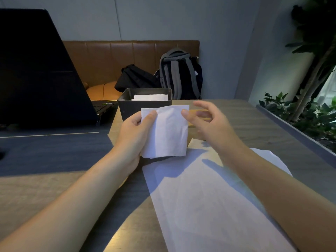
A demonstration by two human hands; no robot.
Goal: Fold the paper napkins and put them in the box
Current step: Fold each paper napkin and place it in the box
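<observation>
My left hand (135,132) grips a folded white napkin (168,132) by its left edge, holding it upright above the table in front of the box. My right hand (207,122) hovers just right of the napkin with fingers spread and its thumb at the napkin's upper right edge. The dark grey box (127,106) stands behind the napkin, with white folded napkins (151,97) inside. Unfolded white napkins (209,197) lie flat on the table under my right forearm.
An open black laptop (36,70) stands at the left on the wooden table (263,120). Behind the table a brown bench (109,57) holds a black bag (134,78) and a grey backpack (180,73). A planter with green plants (309,110) lines the right.
</observation>
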